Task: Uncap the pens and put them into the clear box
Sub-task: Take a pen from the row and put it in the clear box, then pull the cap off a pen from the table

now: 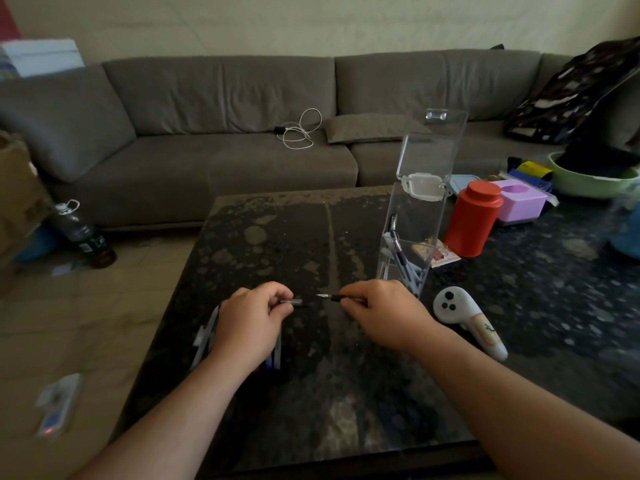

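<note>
Over the dark speckled stone coffee table [263, 237], the person's left hand [251, 317] has its fingers curled around a small clear pen cap [292, 301], pinching it so the open end points toward the other hand. The right hand [377, 311] grips a slim dark-barrelled pen [334, 297] with its bare metal tip exposed and aimed at the cap; tip and cap are just apart, not touching. Under and behind the left hand lies a loose cluster of pale capped pens [206, 336] on the tabletop. Just beyond the right hand stands the tall clear plastic box [414, 233], upright, its hinged lid [433, 143] flipped up, with several uncapped pens [403, 263] leaning inside. To its right sit a red cylindrical tin [472, 225] and a lilac plastic container [521, 200], and nearer the right wrist a white handheld controller [464, 315] lies flat. A grey fabric sofa [221, 109] runs along the wall, with a coiled white cable [301, 129] on its seat.
</note>
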